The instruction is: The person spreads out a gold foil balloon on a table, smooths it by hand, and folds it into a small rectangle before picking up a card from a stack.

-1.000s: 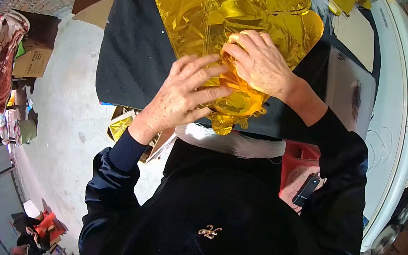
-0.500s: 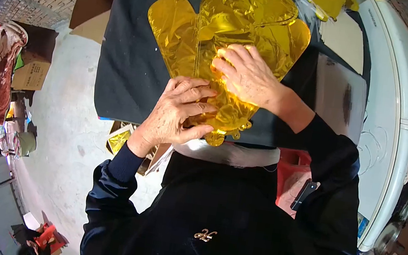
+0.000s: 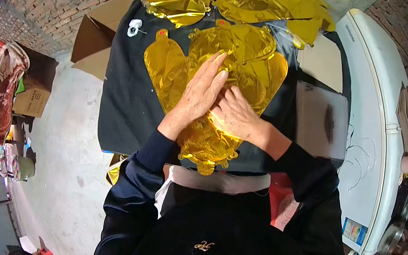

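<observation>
A flat gold foil balloon (image 3: 197,139) with small tabs along its edge lies on the black cloth (image 3: 126,100) before me. Beneath it, wider gold foil (image 3: 163,66) spreads out on both sides, with a reddish mark on its top left tab. My left hand (image 3: 199,92) rests flat on the middle of the balloon, fingers stretched toward the far side. Close against it, my right hand (image 3: 237,114) lies on the foil with its fingers extended and their tips partly hidden by the left hand. Neither hand grasps anything.
More gold foil balloons (image 3: 264,7) are heaped at the far edge. A small white coil (image 3: 134,27) sits at the far left. On the right are a cardboard sheet (image 3: 321,63), a clear plastic-like panel (image 3: 321,121) and a white fridge (image 3: 370,142). An open carton (image 3: 92,45) stands left.
My left hand has moved from the balloon's near left edge to its middle, flattening beside the right hand. The right hand has shifted slightly nearer to me on the foil. The view has tilted upward.
</observation>
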A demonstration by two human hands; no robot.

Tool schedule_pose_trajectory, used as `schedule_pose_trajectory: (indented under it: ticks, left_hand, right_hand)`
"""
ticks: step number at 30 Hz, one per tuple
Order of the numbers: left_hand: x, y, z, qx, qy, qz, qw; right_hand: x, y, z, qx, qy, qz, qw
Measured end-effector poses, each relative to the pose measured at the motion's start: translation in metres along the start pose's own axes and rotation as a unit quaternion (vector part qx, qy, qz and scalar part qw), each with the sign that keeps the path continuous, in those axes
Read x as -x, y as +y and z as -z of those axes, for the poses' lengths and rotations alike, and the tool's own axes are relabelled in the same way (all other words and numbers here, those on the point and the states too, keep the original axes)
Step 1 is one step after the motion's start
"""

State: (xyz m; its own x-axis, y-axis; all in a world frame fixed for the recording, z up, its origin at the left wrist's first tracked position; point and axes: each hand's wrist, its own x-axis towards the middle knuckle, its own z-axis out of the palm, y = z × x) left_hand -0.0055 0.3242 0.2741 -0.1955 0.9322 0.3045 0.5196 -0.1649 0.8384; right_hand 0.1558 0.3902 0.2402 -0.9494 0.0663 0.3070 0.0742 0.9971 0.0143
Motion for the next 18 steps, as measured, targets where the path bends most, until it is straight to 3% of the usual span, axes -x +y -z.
schedule_pose_trajectory:
  ticks: [3,8,12,17,18]
  left_hand:
    - [-0.021,-0.030,0.002,-0.149,-0.008,-0.050,0.988]
    - [-0.023,-0.070,-0.009,-0.327,-0.060,-0.047,0.942]
    - [-0.022,-0.068,-0.012,-0.381,-0.053,-0.053,0.922]
    - [-0.020,-0.065,-0.016,-0.428,-0.033,-0.065,0.901]
    - [-0.019,-0.064,-0.017,-0.434,-0.029,-0.064,0.898]
  right_hand:
    - [-0.004,-0.003,0.009,-0.041,0.011,-0.010,0.999]
    - [-0.002,-0.005,0.001,-0.029,0.049,-0.009,0.998]
    - [0.003,-0.010,0.001,-0.025,0.058,-0.013,0.998]
    - [0.019,-0.036,0.004,-0.040,0.002,-0.015,0.999]
    - [0.023,-0.047,0.003,-0.096,-0.029,-0.026,0.995]
